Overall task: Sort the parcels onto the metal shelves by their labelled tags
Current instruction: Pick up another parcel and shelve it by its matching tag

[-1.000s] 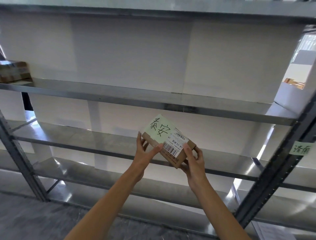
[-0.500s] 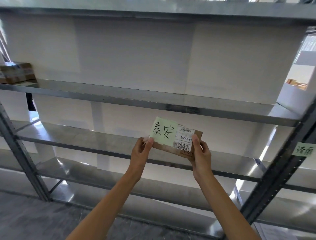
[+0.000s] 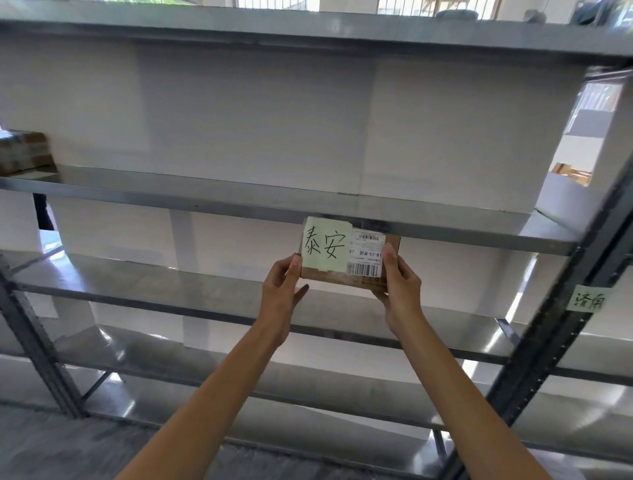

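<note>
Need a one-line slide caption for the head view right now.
Left hand and right hand hold a small brown cardboard parcel with a handwritten pale green tag before grey metal shelves.

Bright, even daylight with wide-angle bending at the edges

Light enters from windows point(image 3: 342, 4) along the top and an opening at the right, washing the white backing panels point(image 3: 257, 113) pale. Glare streaks shine on the lower metal shelves point(image 3: 144, 363), brightest at the right near the dark upright post point(image 3: 561, 329). Shelf lines bow toward the corners. The stacked boxes point(image 3: 24, 152) at far left look soft and smeared; the parcel point(image 3: 349, 255) label reads sharply.
</note>
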`<action>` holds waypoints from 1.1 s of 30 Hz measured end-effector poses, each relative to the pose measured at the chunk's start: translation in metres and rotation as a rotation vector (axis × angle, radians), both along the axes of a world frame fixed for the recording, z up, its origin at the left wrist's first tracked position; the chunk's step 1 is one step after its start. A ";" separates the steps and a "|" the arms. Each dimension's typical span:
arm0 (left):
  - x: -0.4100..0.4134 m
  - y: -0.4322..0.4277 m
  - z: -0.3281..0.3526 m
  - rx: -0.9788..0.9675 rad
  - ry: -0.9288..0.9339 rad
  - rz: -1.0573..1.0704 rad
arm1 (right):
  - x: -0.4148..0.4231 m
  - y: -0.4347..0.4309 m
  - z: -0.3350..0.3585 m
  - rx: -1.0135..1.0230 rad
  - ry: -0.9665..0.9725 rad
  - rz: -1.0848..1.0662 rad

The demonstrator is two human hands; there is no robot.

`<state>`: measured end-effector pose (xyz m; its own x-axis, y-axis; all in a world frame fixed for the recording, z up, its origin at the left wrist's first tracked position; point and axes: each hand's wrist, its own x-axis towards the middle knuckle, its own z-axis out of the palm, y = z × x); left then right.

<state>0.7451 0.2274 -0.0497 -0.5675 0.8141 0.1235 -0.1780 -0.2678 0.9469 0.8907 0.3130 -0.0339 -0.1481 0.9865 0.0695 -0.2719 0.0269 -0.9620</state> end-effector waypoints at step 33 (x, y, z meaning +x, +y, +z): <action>0.007 0.016 0.010 0.076 -0.016 -0.091 | 0.003 0.002 0.009 0.270 -0.160 0.039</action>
